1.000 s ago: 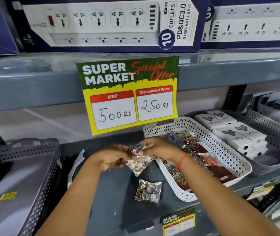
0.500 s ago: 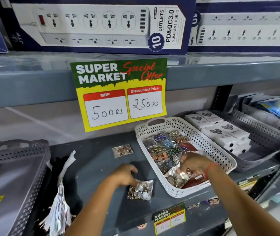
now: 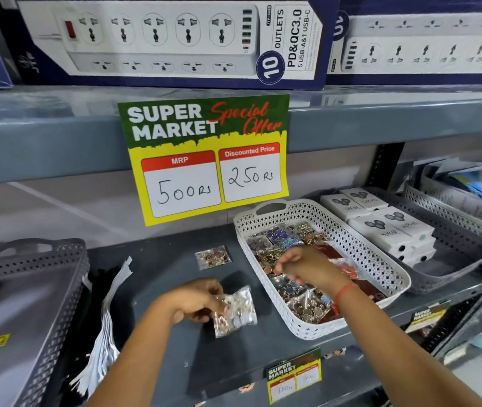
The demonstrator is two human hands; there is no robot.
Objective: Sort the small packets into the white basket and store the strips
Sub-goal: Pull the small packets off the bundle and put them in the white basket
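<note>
A: Starting at the left, what sits on the shelf (image 3: 175, 362)?

B: A grey perforated basket (image 3: 57, 277) at the far left edge. Just right of it, a bundle of white strips (image 3: 107, 315) lies fanned out beside something dark.

A: And the left hand (image 3: 190, 302)?

B: It is low over the middle of the shelf, its grip closed on one clear packet (image 3: 235, 311) full of small metallic pieces. I cannot tell whether the packet's lower edge touches the shelf.

A: Any other loose packet?

B: Yes, a second packet (image 3: 212, 257) lies flat farther back, apart from the hand, below the yellow price sign (image 3: 207, 160) that hangs from the shelf above.

A: Further right?

B: The white basket (image 3: 380, 259) stands slantwise with its handle on the far side, and many packets are heaped inside it. The right hand (image 3: 307, 268) hangs over the heap with a red thread (image 3: 345, 290) round the wrist. Its fingers point down toward the packets; whether that grip holds anything, I cannot tell.

A: And beyond?

B: White boxes (image 3: 380, 224) stacked in another grey basket (image 3: 454, 259), just right of the white one.
</note>
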